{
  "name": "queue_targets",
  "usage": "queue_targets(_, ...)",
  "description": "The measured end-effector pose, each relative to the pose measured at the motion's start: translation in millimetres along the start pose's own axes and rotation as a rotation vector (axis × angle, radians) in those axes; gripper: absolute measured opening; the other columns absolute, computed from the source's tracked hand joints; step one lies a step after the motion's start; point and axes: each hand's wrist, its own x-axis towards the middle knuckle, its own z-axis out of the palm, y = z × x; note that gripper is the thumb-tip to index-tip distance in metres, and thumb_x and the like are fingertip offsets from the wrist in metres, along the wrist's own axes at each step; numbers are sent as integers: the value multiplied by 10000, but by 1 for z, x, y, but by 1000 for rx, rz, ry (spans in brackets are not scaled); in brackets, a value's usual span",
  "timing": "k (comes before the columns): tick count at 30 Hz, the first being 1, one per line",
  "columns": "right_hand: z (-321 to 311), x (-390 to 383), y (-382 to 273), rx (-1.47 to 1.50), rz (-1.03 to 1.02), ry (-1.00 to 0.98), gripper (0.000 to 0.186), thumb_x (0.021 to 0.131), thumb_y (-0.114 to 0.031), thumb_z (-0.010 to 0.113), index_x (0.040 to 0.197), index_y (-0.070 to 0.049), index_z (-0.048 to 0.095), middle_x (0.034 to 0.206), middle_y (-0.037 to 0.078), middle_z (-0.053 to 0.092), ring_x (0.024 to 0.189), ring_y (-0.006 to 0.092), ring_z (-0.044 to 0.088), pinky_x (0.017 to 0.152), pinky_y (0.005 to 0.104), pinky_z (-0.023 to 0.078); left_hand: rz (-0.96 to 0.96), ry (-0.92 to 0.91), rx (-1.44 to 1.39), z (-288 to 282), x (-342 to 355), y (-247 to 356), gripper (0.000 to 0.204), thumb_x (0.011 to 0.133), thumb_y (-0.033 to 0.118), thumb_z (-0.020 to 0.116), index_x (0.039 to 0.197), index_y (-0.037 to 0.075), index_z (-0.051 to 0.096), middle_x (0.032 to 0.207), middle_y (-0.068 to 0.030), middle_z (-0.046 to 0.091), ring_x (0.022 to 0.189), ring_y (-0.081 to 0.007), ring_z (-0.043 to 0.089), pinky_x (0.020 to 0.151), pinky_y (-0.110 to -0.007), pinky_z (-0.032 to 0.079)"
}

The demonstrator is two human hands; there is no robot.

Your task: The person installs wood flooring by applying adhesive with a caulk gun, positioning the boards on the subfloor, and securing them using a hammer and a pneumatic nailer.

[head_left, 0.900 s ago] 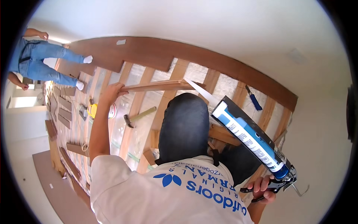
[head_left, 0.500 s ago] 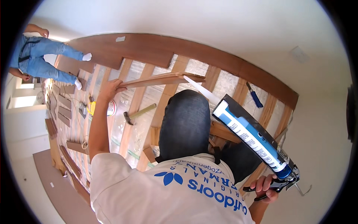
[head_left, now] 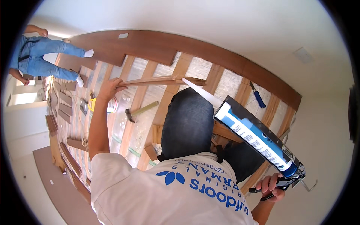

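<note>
Plank [head_left: 159,80], narrow and brown with a paler groove along its edge, is held out in front of your knee [head_left: 189,123], above the pale battens [head_left: 126,135]. Your left hand [head_left: 110,89] is closed on its left end, the arm stretched forward and bent at the wrist. Your right hand [head_left: 270,185], low at the right, is wrapped round the handle of the caulking gun [head_left: 258,138], whose blue-and-white cartridge slants up and left to a long white nozzle [head_left: 202,92]. The tip meets the plank's edge in view, but you cannot tell whether it touches; any bead there is hard to make out. Your fingers hide part of the trigger. Farther out lie a hammer [head_left: 141,111] and a blue-handled tool [head_left: 258,98]; a co-worker [head_left: 52,50] is cut off at the left.
</note>
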Motion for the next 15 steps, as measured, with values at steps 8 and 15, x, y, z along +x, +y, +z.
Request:
queue_targets(8, 1, 10, -19, -155, 86, -111, 571, 860, -40, 659, 1402, -77, 483, 859, 82, 626, 744, 272, 644, 735, 518, 570, -121, -43, -79, 10, -3, -11, 300, 852, 291, 807, 996, 67, 668, 944, -138, 687, 910, -377, 657, 768, -452, 520)
queue_targets(15, -3, 9, -29, -263, 101, -139, 586, 873, -43, 673, 1426, -70, 480, 841, 80, 630, 730, 269, 647, 715, 497, 578, -156, -27, -104, 12, -6, -15, 295, 855, 268, 805, 1023, 62, 677, 976, -139, 701, 931, -378, 667, 785, -441, 528)
